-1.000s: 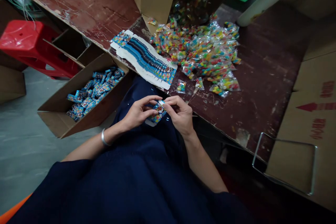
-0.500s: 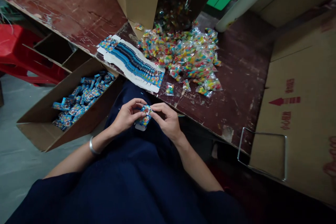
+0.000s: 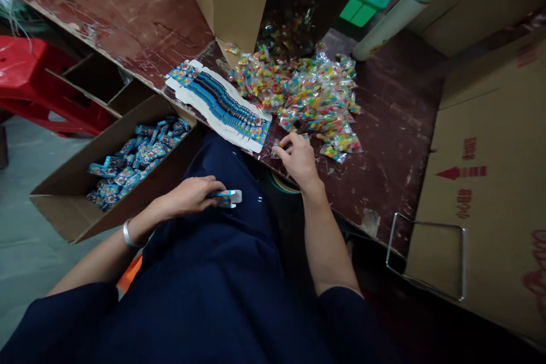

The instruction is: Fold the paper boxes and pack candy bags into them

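head view, the only one i have. my left hand [image 3: 191, 195] sits low over the dark blue lap, at about 7 o'clock from the frame centre, fingers pinched round a small blue printed box [image 3: 226, 198]; only the white open end and a strip of the print poke out past the fingertips, the rest is covered by the hand. my right hand [image 3: 298, 158] is up at the table edge [image 3: 384, 125], at about 1 o'clock from the left hand, fingers curled down onto a small clear candy packet [image 3: 279, 146]. the knuckles hide the grip, so i cannot tell whether it is pinched or only touched.

at 12 o'clock from the right hand lies the heap of candy packets [image 3: 302, 91], spilling out of a dark bag whose top is cut off by the frame. the individual sweets are too small to make out. at 10 o'clock from the right hand, a fanned stack of flat box blanks [image 3: 222, 105] overhangs the table edge. at 9 o'clock from the left hand, an open carton [image 3: 60, 205] holds finished blue boxes [image 3: 136, 156]. a wire frame [image 3: 426, 261] at 4 o'clock is partly lost in shadow.
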`<state>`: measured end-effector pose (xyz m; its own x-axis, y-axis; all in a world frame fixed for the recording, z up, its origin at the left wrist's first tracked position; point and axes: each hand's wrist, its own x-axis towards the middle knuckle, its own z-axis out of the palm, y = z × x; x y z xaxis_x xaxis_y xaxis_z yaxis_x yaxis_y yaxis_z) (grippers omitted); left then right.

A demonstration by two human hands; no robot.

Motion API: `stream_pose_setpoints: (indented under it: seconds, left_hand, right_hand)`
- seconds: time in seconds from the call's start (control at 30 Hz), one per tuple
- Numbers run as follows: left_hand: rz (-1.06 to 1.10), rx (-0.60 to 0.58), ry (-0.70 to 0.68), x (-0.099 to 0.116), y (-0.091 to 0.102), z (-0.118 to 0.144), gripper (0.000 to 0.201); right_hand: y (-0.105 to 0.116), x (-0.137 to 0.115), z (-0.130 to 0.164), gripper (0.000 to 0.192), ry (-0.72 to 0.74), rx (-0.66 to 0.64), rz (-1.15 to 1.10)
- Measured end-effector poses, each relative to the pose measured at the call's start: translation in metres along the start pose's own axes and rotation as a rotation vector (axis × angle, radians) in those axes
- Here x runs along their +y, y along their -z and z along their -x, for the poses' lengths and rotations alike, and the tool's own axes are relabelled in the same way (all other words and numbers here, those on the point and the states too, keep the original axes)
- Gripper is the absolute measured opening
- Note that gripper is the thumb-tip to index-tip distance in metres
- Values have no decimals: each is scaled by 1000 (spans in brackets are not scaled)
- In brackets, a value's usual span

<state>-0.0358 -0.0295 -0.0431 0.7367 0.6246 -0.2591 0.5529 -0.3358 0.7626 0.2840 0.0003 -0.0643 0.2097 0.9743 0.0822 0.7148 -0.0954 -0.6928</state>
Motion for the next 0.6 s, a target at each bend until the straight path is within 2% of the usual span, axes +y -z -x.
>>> stream_pose_setpoints:
  seconds: [0.07,0.17,0.23,0.3,0.37,0.53,0.6]
  left_hand:
    - [162,63,12,4,-2,-3,21]
    - [438,192,57,11,-9,-15,25]
    - [547,249,60,17,-15,-23,27]
    - [616,277,49,24,-20,-28,29]
    - [681,296,36,31,-24,-31,31]
    - [811,387,5,36,-31,-32,32]
    - [858,415,17,35,-34,-32,34]
  right_hand:
    - [-1,-8,13,18,-16,37,-201]
    - [-1,-32,40,24,-29,154,-467]
    - [-1,-52,57,26,-11,227,-533]
    - [-3,-68,69,25,34,277,-543]
    - [-6,-76,76,23,90,267,-519]
    - [-8,-76,79,7,276,186,-295]
    - [-6,-74,78,10,331,167,-220]
